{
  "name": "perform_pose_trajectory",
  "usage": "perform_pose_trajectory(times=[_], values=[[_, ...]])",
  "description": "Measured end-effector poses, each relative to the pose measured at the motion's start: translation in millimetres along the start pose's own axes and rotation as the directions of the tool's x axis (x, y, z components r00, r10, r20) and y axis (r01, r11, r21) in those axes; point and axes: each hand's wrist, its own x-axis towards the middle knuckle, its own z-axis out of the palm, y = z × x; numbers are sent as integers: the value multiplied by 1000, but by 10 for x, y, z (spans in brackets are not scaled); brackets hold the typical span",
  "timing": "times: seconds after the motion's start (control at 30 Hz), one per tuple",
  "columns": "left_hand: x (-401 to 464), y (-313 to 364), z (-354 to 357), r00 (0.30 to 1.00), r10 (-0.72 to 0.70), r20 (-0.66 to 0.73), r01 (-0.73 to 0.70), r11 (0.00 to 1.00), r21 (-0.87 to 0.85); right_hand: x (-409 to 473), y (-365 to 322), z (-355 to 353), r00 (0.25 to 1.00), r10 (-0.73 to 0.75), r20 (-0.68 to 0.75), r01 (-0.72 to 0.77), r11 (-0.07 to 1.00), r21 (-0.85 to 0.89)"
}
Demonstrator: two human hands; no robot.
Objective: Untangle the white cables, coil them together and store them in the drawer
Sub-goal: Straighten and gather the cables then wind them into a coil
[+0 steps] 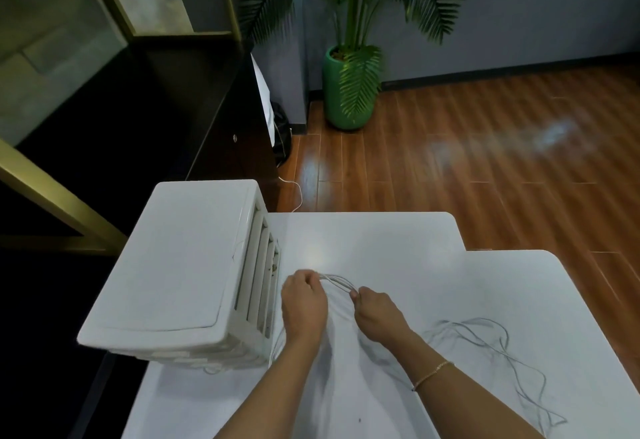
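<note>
Thin white cables (337, 281), several strands bunched side by side, stretched between left hand (303, 303) and right hand (375, 310), both pinching them. Loose tangled loops trailing right across the table (398, 241). Beside the drawers (256, 265).

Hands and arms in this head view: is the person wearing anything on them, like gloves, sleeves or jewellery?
No gloves and no sleeves show: both forearms are bare up to the picture's lower edge. The left hand wears nothing visible. The right hand has a thin gold-coloured chain bracelet around its wrist. No rings or watch can be made out.
</note>
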Motion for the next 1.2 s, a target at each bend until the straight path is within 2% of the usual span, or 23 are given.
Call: perform_pose_trajectory(times=[0.07,0.1,0.17,0.27,0.37,0.47,0.57,0.8,0.9,1.07,1.2], values=[[-78,74,107,983,-97,156,100,995,-13,-33,-24,10,1000,5,-6,-5,1000,-4],[-89,114,159,950,-159,270,158,987,25,-49,-40,19,1000,-4,-9,3,1000,-16],[-69,177,227,878,-261,402,259,964,59,-76,-70,40,999,-36,-9,35,997,-76],[-21,225,288,848,-313,428,331,943,34,-86,-96,65,999,-47,3,47,982,-183],[21,208,339,813,-343,471,448,885,-128,-77,-77,88,998,-54,15,56,976,-212],[89,180,378,771,-395,499,578,763,-288,-90,-29,78,995,-88,42,94,982,-162],[151,195,328,718,-423,553,685,569,-454,-137,61,70,988,-119,103,137,971,-195],[163,230,289,712,-421,563,698,511,-501,-238,49,-120,970,-136,202,197,926,-323],[230,203,297,711,-430,557,702,490,-518,-279,92,-133,971,-97,221,165,933,-319],[246,189,306,701,-438,563,712,473,-519,-366,200,-83,938,-150,312,260,901,-348],[182,175,348,705,-438,557,709,449,-544,-253,244,-96,948,-113,296,208,928,-310]])
